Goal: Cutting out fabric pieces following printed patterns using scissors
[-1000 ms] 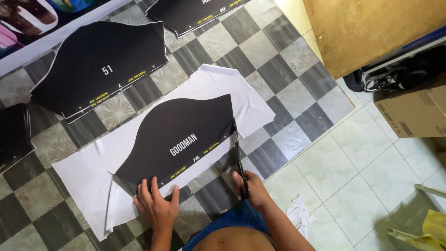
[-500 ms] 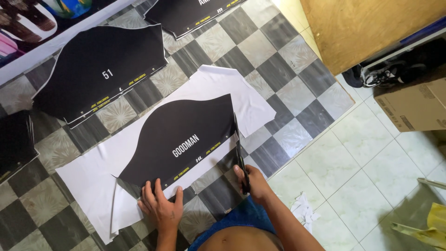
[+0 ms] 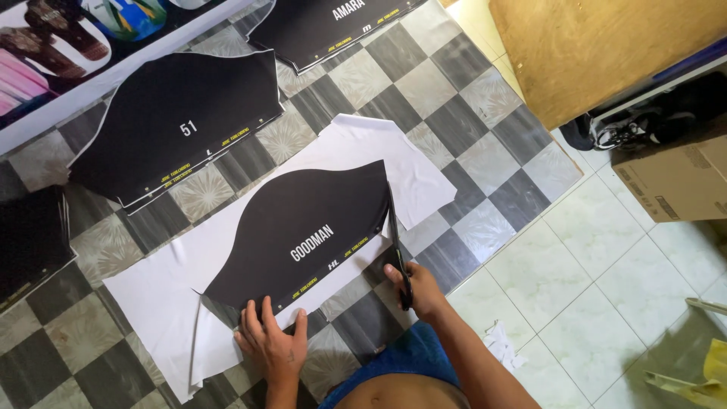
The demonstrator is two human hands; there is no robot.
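Scissors (image 3: 397, 250) in right hand (image 3: 415, 288), left hand (image 3: 271, 342) pressing black panel (image 3: 303, 231)

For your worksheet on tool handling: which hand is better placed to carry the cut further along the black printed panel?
Right. The right hand holds the scissors, blades along the black panel's edge. The left hand lies flat on the panel's lower corner, pinning it.

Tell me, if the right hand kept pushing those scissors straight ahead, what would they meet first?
The right hand points the scissors along the black panel's edge; ahead lies more white sheet, then, seemingly, bare checkered floor.
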